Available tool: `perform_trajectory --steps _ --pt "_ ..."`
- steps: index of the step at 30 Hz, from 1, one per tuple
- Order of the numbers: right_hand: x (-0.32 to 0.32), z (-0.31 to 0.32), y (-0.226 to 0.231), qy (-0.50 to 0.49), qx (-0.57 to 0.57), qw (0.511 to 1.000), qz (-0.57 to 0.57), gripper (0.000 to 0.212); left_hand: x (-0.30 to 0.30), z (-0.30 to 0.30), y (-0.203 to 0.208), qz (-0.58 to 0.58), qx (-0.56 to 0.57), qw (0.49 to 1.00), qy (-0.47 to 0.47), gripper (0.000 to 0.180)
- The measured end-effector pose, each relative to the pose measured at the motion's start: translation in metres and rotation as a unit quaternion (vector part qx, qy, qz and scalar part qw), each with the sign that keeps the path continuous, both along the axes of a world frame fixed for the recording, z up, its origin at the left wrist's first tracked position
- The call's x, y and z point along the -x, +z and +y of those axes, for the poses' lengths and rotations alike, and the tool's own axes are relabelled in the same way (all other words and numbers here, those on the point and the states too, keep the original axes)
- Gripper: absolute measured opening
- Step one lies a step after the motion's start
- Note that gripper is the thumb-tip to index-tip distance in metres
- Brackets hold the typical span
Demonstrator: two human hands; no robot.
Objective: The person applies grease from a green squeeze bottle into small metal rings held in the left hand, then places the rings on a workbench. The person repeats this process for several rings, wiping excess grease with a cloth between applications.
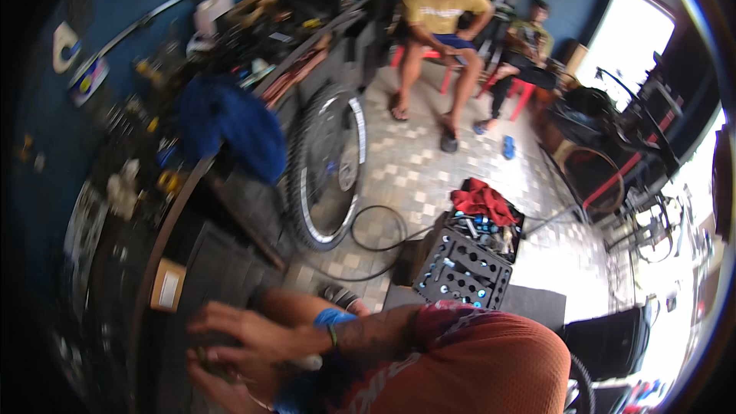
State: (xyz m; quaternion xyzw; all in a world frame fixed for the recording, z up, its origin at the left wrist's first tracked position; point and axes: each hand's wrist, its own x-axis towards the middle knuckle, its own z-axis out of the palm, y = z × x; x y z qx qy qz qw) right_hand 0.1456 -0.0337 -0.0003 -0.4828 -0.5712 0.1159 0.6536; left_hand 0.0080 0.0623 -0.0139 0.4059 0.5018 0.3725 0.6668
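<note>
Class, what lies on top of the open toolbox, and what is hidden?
A red cloth partly covers the toolbox, beside some blue tools. Whatever lies beneath the cloth cannot be seen.

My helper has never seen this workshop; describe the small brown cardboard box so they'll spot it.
Find the large black-tyred bicycle wheel, then the dark blue cloth to its left. Below the cloth, up-left of the person's right hand, is the small brown cardboard box. Its white label stands out against the dark surface.
</note>
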Motion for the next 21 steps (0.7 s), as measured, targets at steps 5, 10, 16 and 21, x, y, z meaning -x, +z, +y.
perform_trajectory --steps 5,10,16,21 --pt "-0.062 0.030 0.113 -0.090 -0.085 0.983 -0.139 0.016 0.041 0.009 0.030 -0.134 -0.115 0.983 0.060 0.041" --pt "-0.105 0.108 0.177 0.050 0.067 0.940 -0.332 0.028 0.090 0.000 0.065 -0.174 -0.234 0.950 0.115 0.041" --pt "-0.093 0.179 0.183 0.171 0.277 0.775 -0.542 0.046 0.125 -0.010 0.056 -0.234 -0.209 0.929 0.196 0.040" --pt "-0.096 0.199 0.177 0.171 0.307 0.730 -0.587 0.057 0.130 0.001 0.075 -0.315 -0.222 0.904 0.184 0.041"
